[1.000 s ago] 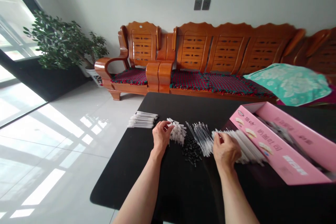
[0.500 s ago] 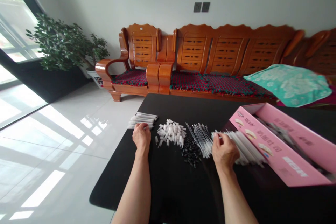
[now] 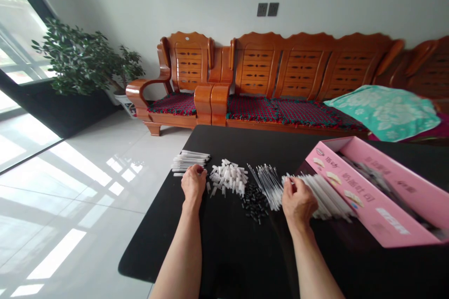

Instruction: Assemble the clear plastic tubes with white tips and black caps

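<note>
My left hand (image 3: 194, 183) is curled just below the stack of white pens (image 3: 189, 161) at the table's left edge. The end of one pen sticks out to the left of its knuckles; what its bent fingers hold is hidden. My right hand (image 3: 299, 200) rests with thumb and fingers pinched at the upper end of the pile of whitish pen barrels (image 3: 328, 196), on a barrel mostly covered by the hand. Between the hands lie a heap of white caps (image 3: 228, 176), a heap of small black plugs (image 3: 255, 203) and a fan of thin pen refills (image 3: 268, 184).
A pink cardboard box (image 3: 372, 205) with grey contents stands right of the barrels on the black table (image 3: 245, 261). Behind it runs a wooden sofa (image 3: 259, 67) with a teal cloth (image 3: 389, 112). A potted plant (image 3: 84, 58) stands by the window at the left.
My left hand has shifted slightly right, off the stack's near side, and a pen end now shows beside it. My right hand has stayed almost still at the barrels.
</note>
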